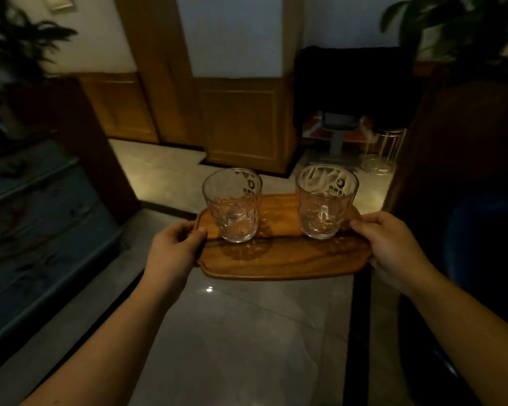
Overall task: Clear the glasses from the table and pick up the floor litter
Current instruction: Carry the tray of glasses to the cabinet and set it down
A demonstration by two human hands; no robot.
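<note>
Now your left hand point(173, 244) grips the wooden tray's point(282, 259) left end; two empty glasses point(233, 208) stand upright on it, well apart, and your right hand point(393, 247) clasps its right end.

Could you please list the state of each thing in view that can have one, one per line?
Left glass: upright, empty, on the tray.
Right glass: upright, empty, on the tray.
Wooden tray: held roughly level above the floor.
Left hand: gripping the tray's left end.
Right hand: gripping the tray's right end.
</note>
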